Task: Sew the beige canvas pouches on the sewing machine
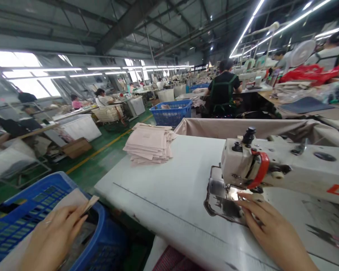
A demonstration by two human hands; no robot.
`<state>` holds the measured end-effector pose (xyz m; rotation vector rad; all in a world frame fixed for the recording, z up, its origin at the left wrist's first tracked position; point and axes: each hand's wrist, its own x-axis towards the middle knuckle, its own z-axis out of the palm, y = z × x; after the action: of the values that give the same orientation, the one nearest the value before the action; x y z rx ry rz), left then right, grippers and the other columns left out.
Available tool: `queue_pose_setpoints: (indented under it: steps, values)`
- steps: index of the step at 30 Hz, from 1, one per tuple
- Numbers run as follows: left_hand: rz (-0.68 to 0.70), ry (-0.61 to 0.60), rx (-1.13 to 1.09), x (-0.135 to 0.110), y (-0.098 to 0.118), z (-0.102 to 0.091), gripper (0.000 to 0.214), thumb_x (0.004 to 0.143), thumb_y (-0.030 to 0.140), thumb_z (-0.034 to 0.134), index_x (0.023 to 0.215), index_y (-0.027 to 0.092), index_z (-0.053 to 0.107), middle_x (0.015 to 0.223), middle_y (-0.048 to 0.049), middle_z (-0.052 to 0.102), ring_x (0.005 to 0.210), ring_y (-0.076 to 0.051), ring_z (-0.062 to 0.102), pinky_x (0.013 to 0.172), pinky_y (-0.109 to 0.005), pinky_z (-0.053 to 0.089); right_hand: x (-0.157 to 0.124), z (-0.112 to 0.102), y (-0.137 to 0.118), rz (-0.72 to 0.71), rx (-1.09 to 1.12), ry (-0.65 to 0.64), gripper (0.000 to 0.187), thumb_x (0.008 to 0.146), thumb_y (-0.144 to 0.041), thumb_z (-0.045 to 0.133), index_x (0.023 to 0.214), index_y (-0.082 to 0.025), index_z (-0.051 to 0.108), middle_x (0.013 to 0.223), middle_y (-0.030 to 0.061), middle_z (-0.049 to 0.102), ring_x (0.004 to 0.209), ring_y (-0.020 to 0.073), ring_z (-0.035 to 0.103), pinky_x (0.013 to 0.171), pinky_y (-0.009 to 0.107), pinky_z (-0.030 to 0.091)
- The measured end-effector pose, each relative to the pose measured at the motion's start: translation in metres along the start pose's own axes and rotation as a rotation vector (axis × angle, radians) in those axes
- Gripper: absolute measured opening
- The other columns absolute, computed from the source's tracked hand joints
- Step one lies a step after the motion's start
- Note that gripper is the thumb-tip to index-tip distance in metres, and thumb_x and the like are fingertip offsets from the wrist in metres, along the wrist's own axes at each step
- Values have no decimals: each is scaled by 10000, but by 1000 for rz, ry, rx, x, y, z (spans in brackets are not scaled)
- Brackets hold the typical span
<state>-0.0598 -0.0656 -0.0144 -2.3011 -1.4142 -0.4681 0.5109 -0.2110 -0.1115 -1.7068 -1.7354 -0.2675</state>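
Note:
My left hand [55, 235] is closed on a pale fabric piece [70, 201], pinching its edge over the blue plastic basket [31, 210] at the lower left. My right hand [267, 226] lies flat with fingers stretched out on the metal plate [222, 203] of the white sewing machine [271, 165], just under the machine head with its red guard. A stack of pale pink fabric pieces [149, 143] sits on the white worktable [172, 188] to the left of the machine.
Beige cloth [228, 128] hangs along the table's far edge. A second blue basket [172, 112] stands on the green floor beyond. A person in a black top [223, 90] sits with their back turned; other workers sit at tables left and right.

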Motion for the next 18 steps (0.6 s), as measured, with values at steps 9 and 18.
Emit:
queue_pose_setpoints:
  steps: [9, 18]
  values:
    - [141, -7, -95, 186, 122, 55, 379, 923, 416, 540, 1238, 207, 572, 1353, -122, 572, 1296, -292, 487, 1103, -435, 373, 1, 7, -4, -80, -94, -46, 276, 931, -236, 502, 1147, -226, 673, 1303, 96, 627, 1135, 273, 636, 958, 453, 553]
    - [14, -27, -128, 288, 179, 70, 226, 916, 341, 581, 973, 123, 609, 896, -74, 654, 805, -197, 632, 782, -355, 493, 11, -1, -23, -40, -107, -56, 291, 862, -113, 510, 1036, -219, 717, 1181, 100, 693, 1047, 262, 680, 900, 422, 586]
